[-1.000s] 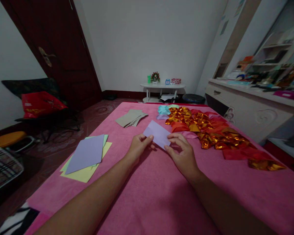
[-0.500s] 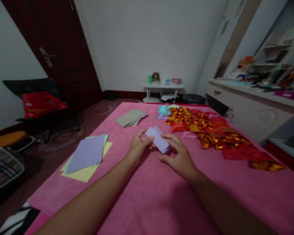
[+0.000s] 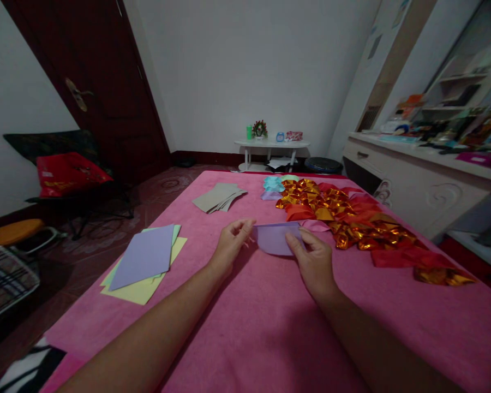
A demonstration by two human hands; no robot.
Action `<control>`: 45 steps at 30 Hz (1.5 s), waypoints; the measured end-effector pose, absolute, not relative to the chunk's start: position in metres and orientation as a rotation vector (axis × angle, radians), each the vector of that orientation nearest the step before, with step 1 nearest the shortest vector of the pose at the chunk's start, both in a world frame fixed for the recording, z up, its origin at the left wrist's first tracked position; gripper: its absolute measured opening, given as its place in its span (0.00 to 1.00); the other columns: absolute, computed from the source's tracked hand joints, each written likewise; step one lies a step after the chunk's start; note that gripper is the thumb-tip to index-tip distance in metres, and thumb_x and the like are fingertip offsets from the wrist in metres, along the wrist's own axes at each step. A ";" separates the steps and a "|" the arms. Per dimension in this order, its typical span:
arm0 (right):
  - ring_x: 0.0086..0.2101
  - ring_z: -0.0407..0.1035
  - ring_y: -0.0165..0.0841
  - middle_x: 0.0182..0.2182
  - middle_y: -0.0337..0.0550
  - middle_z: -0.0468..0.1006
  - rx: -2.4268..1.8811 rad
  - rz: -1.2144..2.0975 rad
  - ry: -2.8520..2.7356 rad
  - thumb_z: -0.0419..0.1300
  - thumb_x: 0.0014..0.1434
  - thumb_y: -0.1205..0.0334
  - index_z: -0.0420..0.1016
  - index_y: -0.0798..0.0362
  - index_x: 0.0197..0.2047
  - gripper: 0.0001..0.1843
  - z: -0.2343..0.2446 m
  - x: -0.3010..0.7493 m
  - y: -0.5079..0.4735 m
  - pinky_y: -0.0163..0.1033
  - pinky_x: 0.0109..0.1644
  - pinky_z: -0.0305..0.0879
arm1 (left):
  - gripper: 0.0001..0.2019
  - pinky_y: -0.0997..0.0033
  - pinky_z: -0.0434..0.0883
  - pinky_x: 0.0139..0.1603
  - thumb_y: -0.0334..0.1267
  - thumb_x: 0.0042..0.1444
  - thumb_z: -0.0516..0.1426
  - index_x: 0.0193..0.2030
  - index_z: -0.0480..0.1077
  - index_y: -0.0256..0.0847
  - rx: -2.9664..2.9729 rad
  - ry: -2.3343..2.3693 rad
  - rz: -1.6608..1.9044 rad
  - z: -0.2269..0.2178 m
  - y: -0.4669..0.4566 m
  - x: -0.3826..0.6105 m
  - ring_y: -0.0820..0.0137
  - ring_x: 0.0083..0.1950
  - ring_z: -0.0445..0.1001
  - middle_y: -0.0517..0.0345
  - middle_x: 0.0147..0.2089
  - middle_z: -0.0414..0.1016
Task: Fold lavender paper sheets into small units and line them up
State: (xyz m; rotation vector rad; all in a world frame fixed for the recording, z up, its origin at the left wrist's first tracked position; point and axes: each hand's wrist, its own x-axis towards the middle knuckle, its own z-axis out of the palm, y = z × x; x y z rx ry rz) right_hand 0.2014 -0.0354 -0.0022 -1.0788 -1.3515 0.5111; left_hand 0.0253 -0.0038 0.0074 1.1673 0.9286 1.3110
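Note:
A small folded lilac paper (image 3: 275,238) is held just above the pink tablecloth (image 3: 249,327) between both hands. My left hand (image 3: 230,245) pinches its left corner with thumb and fingertips. On its right side, my right hand (image 3: 315,262) grips the paper, fingers curled over the edge. Both forearms reach in from the bottom of the view.
A stack of lilac, green and yellow sheets (image 3: 145,262) lies at the left. Grey folded papers (image 3: 220,197) sit farther back. Gold and red foil pieces (image 3: 352,221) spread along the right, with light blue and lilac folded pieces (image 3: 273,186) behind. A cabinet (image 3: 417,185) stands right of the table.
The lilac paper has been turned from a slanted strip to lie level and wider between the hands. My right hand shifted right along its edge; my left hand stayed at its left corner.

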 end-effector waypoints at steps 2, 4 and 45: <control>0.31 0.69 0.33 0.29 0.39 0.75 -1.097 0.617 -1.284 0.61 0.55 0.56 0.78 0.54 0.33 0.10 -0.004 0.202 -0.035 0.36 0.36 0.67 | 0.23 0.80 0.64 0.25 0.52 0.47 0.62 0.41 0.74 0.33 1.187 0.959 1.297 0.008 -0.003 0.026 0.79 0.24 0.67 0.58 0.27 0.71; 0.29 0.69 0.33 0.28 0.39 0.75 -1.094 0.703 -1.244 0.62 0.54 0.54 0.78 0.54 0.34 0.11 -0.006 0.202 -0.035 0.36 0.33 0.67 | 0.25 0.78 0.66 0.28 0.50 0.43 0.65 0.44 0.73 0.35 1.165 0.943 1.291 0.008 -0.003 0.027 0.77 0.27 0.69 0.57 0.32 0.73; 0.46 0.65 0.41 0.45 0.45 0.70 -0.978 -0.058 -1.835 0.60 0.54 0.63 0.75 0.45 0.44 0.12 0.015 0.188 -0.057 0.50 0.50 0.63 | 0.17 0.73 0.69 0.33 0.49 0.52 0.59 0.38 0.75 0.34 0.985 0.717 1.258 0.006 -0.023 0.046 0.73 0.28 0.71 0.55 0.31 0.75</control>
